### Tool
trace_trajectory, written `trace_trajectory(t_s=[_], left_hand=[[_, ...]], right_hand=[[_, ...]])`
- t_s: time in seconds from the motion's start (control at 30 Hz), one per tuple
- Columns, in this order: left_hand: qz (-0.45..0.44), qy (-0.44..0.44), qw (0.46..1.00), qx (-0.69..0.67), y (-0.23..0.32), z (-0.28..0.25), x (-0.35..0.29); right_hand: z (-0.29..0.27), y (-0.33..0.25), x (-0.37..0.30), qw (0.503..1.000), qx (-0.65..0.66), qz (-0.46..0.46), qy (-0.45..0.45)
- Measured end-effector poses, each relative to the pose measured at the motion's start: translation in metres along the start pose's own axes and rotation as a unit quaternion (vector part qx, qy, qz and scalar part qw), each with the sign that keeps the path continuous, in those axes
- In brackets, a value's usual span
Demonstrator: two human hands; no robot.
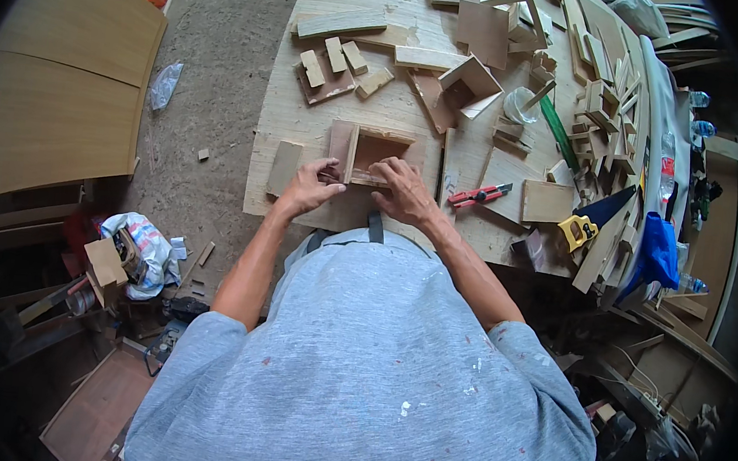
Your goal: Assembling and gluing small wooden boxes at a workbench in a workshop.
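A small open wooden box frame (352, 152) lies on a thin reddish-brown board at the near edge of the workbench. Beside its near left corner is my left hand (309, 190), with fingers curled and thumb bent in; whatever lies between them is too small to make out. My right hand (406, 192) grips the near right part of the frame, its fingers bent over the front wall and reaching into the opening. Left of my left hand a flat wood piece (284, 169) rests on the bench. A red utility knife (479, 194) lies to the right of my right hand.
Small wood blocks (312, 68) sit on a board farther back. An open box (471, 87), a white cup (520, 105) and a green strip (559, 131) lie beyond. A yellow-handled saw (578, 231) and piled offcuts crowd the right side. Left stands a large wooden panel (64, 107).
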State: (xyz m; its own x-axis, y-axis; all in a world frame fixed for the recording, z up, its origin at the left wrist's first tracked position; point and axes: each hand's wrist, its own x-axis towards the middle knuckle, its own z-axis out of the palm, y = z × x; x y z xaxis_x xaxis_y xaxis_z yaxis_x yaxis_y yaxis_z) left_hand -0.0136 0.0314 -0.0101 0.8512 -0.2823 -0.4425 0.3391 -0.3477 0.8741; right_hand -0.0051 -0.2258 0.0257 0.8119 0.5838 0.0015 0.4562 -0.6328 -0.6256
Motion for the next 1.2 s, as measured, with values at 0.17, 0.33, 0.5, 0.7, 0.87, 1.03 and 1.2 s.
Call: trace_trajectory(t_s=[0.17, 0.33, 0.5, 0.7, 0.87, 1.03, 1.2], left_hand=[[0.086, 0.115, 0.985, 0.097, 0.011, 0.029, -0.007], [0.110, 0.155, 0.972, 0.141, 0.011, 0.035, -0.006], [0.158, 0.192, 0.954, 0.166, -0.001, 0.041, 0.000], [0.190, 0.191, 0.947, 0.173, 0.003, 0.042, 0.002], [0.205, 0.170, 0.945, 0.190, -0.001, 0.039, 0.002], [0.189, 0.130, 0.950, 0.212, -0.005, 0.024, 0.005], [0.088, 0.121, 0.977, 0.151, 0.014, 0.006, 0.015]], right_hand=[[0.023, 0.005, 0.000, 0.997, -0.067, 0.035, -0.021], [0.027, 0.007, 0.000, 0.994, -0.103, 0.029, -0.035], [0.027, 0.004, -0.001, 0.994, -0.101, 0.023, -0.022], [0.031, 0.006, -0.004, 0.996, -0.094, 0.008, -0.004], [0.027, 0.001, -0.005, 0.996, -0.092, 0.018, -0.008], [0.019, -0.002, -0.004, 0.992, -0.114, 0.020, -0.043], [-0.013, -0.021, -0.006, 0.994, -0.100, -0.015, 0.044]])
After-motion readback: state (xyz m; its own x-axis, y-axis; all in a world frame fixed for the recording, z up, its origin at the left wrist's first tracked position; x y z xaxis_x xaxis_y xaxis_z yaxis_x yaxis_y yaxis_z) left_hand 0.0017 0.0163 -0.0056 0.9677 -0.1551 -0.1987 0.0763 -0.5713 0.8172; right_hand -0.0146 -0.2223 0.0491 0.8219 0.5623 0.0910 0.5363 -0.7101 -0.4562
